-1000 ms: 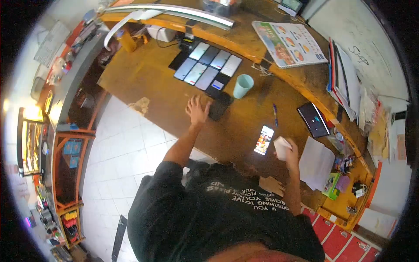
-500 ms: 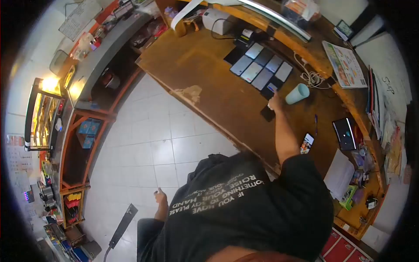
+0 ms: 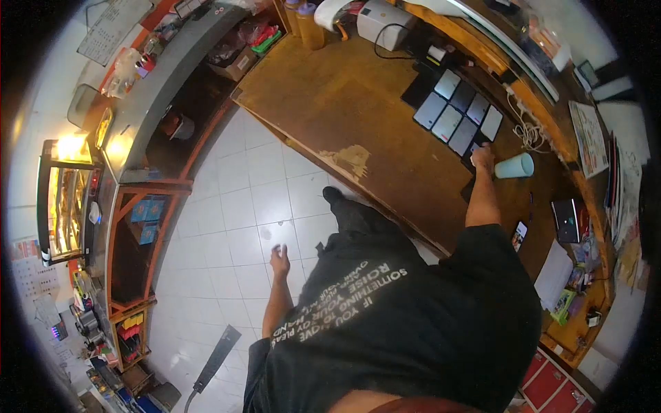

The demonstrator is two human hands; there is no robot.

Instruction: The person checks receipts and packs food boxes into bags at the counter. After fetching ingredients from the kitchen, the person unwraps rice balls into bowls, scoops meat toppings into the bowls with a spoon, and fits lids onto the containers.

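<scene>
My right hand (image 3: pixel 482 158) reaches over the wooden desk (image 3: pixel 330 103), its fingers closed at a dark phone (image 3: pixel 474 149) on the near edge of a block of phones. Several phones (image 3: pixel 446 125) lie there side by side in rows, most with pale, shiny faces. My wrist partly covers a dark flat object (image 3: pixel 468 189). Just right of this hand, a pale green cup (image 3: pixel 515 166) lies on its side. My left hand (image 3: pixel 279 261) hangs over the tiled floor, holding nothing, with fingers apart.
A coiled white cable (image 3: pixel 530 134) and a grey-white machine (image 3: pixel 383 26) sit along the desk's back. Farther right are a lit phone (image 3: pixel 520 234), a tablet-like screen (image 3: pixel 567 220) and papers (image 3: pixel 553 275). Shelving (image 3: pixel 131 241) stands left; a dark flat bar (image 3: pixel 217 358) is low left.
The view has shifted, so the desk items appear farther right. My right hand stays at the near end of the phones. My left hand has extended forward, showing more of its forearm.
</scene>
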